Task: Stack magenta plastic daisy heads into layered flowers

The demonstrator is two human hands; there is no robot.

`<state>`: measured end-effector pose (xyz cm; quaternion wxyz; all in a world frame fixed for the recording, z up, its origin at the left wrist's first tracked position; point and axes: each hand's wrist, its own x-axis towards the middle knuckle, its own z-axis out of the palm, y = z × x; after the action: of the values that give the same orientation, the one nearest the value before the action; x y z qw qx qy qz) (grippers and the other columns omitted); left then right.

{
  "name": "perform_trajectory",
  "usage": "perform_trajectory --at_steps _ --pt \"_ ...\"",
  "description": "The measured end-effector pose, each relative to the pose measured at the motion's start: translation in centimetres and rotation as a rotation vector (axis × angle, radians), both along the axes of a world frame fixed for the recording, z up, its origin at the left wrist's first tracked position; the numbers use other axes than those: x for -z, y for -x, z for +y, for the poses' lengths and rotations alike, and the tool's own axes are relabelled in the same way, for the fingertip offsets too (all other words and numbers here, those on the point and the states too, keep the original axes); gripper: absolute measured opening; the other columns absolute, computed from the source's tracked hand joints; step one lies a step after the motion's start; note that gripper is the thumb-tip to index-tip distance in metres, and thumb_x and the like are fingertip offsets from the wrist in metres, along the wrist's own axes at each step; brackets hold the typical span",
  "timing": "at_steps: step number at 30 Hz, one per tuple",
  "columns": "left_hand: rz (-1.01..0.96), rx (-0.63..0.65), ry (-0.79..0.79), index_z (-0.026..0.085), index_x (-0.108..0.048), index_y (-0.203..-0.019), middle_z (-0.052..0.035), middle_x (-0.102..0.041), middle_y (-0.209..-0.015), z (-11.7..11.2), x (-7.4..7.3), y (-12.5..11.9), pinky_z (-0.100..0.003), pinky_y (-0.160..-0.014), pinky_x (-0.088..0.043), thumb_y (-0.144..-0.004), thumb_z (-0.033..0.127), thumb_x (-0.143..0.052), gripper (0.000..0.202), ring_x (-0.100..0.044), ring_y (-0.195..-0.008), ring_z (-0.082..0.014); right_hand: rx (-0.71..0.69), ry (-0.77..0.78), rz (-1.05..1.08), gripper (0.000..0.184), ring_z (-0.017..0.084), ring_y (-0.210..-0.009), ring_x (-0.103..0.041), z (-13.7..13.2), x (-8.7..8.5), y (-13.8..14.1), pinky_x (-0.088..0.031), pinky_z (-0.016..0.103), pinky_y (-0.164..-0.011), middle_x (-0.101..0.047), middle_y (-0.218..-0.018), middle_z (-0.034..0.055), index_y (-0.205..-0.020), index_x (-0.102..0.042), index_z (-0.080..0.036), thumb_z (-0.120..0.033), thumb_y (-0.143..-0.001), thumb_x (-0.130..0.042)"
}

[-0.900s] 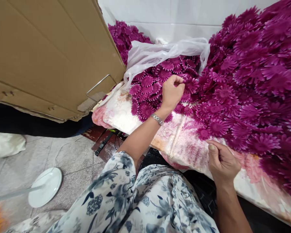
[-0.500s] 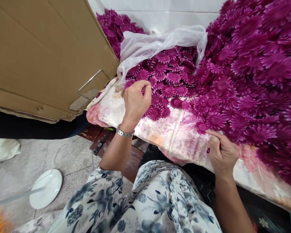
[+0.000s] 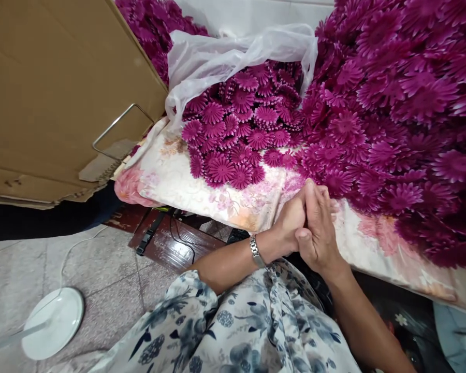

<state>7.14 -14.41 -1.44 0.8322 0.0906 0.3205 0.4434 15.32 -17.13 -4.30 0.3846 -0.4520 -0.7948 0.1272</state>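
Note:
My left hand, with a metal watch on its wrist, is pressed against my right hand over the front edge of the cloth-covered table. The left hand's fingers curl in behind the right palm and are largely hidden. On the right hand the fingers are held together, pointing away from me, with the thumb folded in. Whatever may lie between the hands does not show. Just beyond the fingertips lie magenta artificial flower heads. More of these petal pieces spill from a translucent plastic bag.
A large cardboard box with a metal wire handle stands at the left. A tall heap of magenta flowers fills the right. The floral tablecloth covers the table. A round white base stands on the floor.
My left hand has moved right and toward me, away from the flowers at the bag, to meet my right hand. My right hand has shifted left. The view has moved slightly.

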Motion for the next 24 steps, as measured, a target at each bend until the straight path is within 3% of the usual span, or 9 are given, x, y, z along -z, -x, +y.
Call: perform_trajectory --at_steps 2,4,7,11,16,18,21,22,24 --pt "0.015 -0.044 0.002 0.017 -0.064 -0.083 -0.0061 -0.066 -0.075 0.3 -0.1 0.0 -0.033 -0.077 -0.052 -0.081 0.047 -0.054 0.031 -0.065 -0.079 -0.0193 -0.047 0.099 0.064 0.07 0.032 -0.145 -0.015 -0.2 0.3 0.7 -0.017 0.061 -0.114 -0.015 -0.156 0.0127 -0.15 0.0 -0.022 -0.058 -0.092 -0.017" --pt "0.041 -0.112 0.0 0.018 -0.061 -0.074 -0.0022 -0.063 -0.07 0.6 0.1 0.3 -0.029 -0.074 -0.052 -0.078 0.044 -0.061 0.026 -0.063 -0.072 -0.0149 -0.081 0.155 0.213 0.07 0.03 -0.144 -0.015 -0.2 0.3 1.0 -0.025 0.057 -0.113 -0.011 -0.157 0.0114 -0.15 0.002 -0.023 -0.058 -0.092 -0.017" --pt "0.064 -0.175 -0.057 0.018 -0.059 -0.071 0.0019 -0.061 -0.066 1.3 0.3 0.9 -0.024 -0.064 -0.05 -0.077 0.044 -0.064 0.027 -0.058 -0.059 -0.0091 -0.046 0.066 0.414 0.066 0.028 -0.142 -0.026 0.2 -0.5 0.8 -0.034 0.054 -0.11 -0.022 -0.154 0.0123 -0.149 -0.006 -0.024 -0.056 -0.093 -0.017" --pt "0.131 -0.117 -0.148 0.016 -0.052 -0.06 0.0012 -0.058 -0.059 2.3 0.3 1.9 -0.022 -0.05 -0.045 -0.079 0.056 -0.055 0.044 -0.053 -0.048 -0.008 0.122 -0.043 0.46 0.057 0.027 -0.132 -0.044 0.7 -1.0 -0.5 -0.041 0.052 -0.105 -0.045 -0.141 0.0125 -0.144 -0.026 -0.025 -0.052 -0.094 -0.024" --pt "0.162 -0.093 -0.143 0.018 -0.033 -0.05 0.0076 -0.029 -0.036 2.3 -0.2 2.3 -0.019 -0.032 -0.016 -0.079 0.064 -0.049 0.056 -0.024 -0.028 -0.0039 0.199 0.044 0.409 0.04 0.023 -0.106 -0.063 0.4 -1.2 -2.0 -0.049 0.046 -0.095 -0.066 -0.114 0.0098 -0.125 -0.053 -0.02 -0.039 -0.095 -0.033" --pt "0.174 -0.073 -0.175 0.019 -0.038 -0.051 0.0083 -0.024 -0.034 1.9 -0.1 2.1 -0.02 -0.032 -0.012 -0.082 0.061 -0.047 0.054 -0.018 -0.027 -0.0037 0.208 0.034 0.347 0.038 0.02 -0.102 -0.064 0.7 -1.9 -2.0 -0.05 0.042 -0.093 -0.067 -0.111 0.0086 -0.122 -0.056 -0.02 -0.036 -0.096 -0.034" --pt "0.201 -0.088 -0.289 0.021 -0.059 -0.072 0.0081 -0.035 -0.039 1.2 0.3 1.1 -0.018 -0.034 -0.022 -0.086 0.044 -0.05 0.029 -0.028 -0.032 -0.0045 0.214 -0.034 0.301 0.039 0.017 -0.101 -0.063 2.3 -3.2 -1.1 -0.05 0.038 -0.092 -0.068 -0.11 0.0072 -0.121 -0.057 -0.02 -0.036 -0.097 -0.033" --pt "0.22 -0.118 -0.314 0.023 -0.062 -0.083 0.0072 -0.044 -0.045 0.9 0.4 0.7 -0.018 -0.039 -0.031 -0.085 0.037 -0.052 0.017 -0.038 -0.037 -0.0049 0.21 -0.056 0.292 0.04 0.017 -0.103 -0.062 3.0 -3.4 -0.7 -0.049 0.038 -0.094 -0.067 -0.111 0.0072 -0.121 -0.058 -0.02 -0.039 -0.097 -0.032" --pt "0.27 -0.167 -0.331 0.025 -0.063 -0.096 0.0037 -0.061 -0.067 0.5 0.4 0.0 -0.018 -0.059 -0.047 -0.084 0.028 -0.051 0.017 -0.059 -0.063 -0.0071 0.189 -0.044 0.239 0.048 0.019 -0.113 -0.058 4.4 -3.2 0.1 -0.043 0.042 -0.103 -0.064 -0.119 0.0068 -0.122 -0.056 -0.021 -0.047 -0.097 -0.025"
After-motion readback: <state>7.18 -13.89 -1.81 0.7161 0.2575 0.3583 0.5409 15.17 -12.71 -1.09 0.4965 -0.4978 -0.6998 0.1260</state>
